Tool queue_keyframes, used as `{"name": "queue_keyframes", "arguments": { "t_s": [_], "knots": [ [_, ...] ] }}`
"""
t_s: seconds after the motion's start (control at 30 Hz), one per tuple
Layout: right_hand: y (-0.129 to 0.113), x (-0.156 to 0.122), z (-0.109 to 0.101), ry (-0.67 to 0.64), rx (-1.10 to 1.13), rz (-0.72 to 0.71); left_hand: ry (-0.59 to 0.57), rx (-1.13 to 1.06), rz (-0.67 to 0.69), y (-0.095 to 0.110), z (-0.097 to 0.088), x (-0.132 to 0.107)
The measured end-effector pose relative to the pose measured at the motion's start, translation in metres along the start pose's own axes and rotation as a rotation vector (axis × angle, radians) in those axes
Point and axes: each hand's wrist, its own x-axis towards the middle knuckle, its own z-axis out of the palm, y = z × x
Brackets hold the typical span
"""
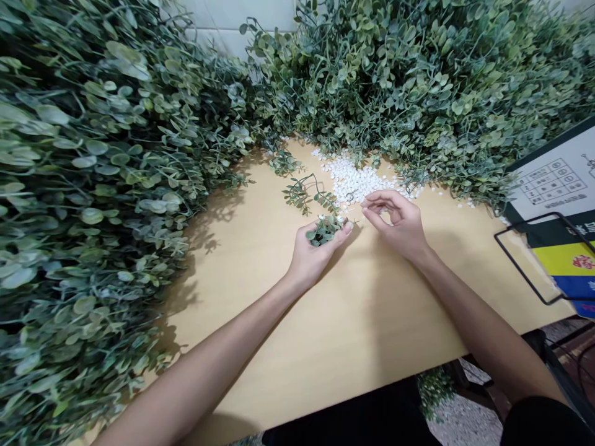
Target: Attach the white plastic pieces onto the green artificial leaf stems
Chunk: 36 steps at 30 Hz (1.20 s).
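Note:
My left hand point(312, 253) is closed around an artificial leafy sprig point(324, 230), whose rounded green leaves stick out above the palm. Small whitish bits show at the sprig's tip, near my thumb. To the right, my right hand point(398, 224) has thumb and forefinger pinched together; whatever is between them is too small to make out. Just beyond both hands lies a heap of small white beads point(357, 178) on the wooden table point(297, 347). Loose green sprigs point(300, 193) rest on the tabletop beyond my left hand.
Dense piles of artificial foliage line the left side point(93, 186) and the back point(395, 80) of the table. At the right stands a printed cardboard box point(553, 204), with a black wire frame point(523, 266) in front of it. A tiled wall point(246, 15) rises behind.

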Motion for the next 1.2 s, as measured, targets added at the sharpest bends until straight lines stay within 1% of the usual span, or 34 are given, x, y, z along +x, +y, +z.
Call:
{"name": "queue_keyframes", "arguments": {
  "t_s": [0.13,0.27,0.5,0.77,0.9,1.2],
  "knots": [
    [-0.006,-0.001,0.005,-0.034,0.232,0.113,0.016,-0.03,-0.008,-0.001,-0.001,0.001],
    [-0.011,-0.003,0.006,-0.077,0.331,0.136,0.054,-0.069,-0.039,-0.001,-0.001,0.001],
    [-0.015,-0.004,0.005,-0.119,0.347,0.218,0.077,-0.029,-0.016,0.002,0.001,0.001],
    [-0.017,-0.003,0.002,-0.153,0.381,0.227,0.103,-0.005,-0.006,0.001,0.001,0.002],
    [-0.016,-0.003,0.002,-0.154,0.369,0.214,0.094,-0.008,0.0,0.003,0.003,0.001],
    [-0.019,-0.004,0.003,-0.146,0.346,0.239,0.09,0.043,0.002,0.007,0.003,0.0]
  ]
}}
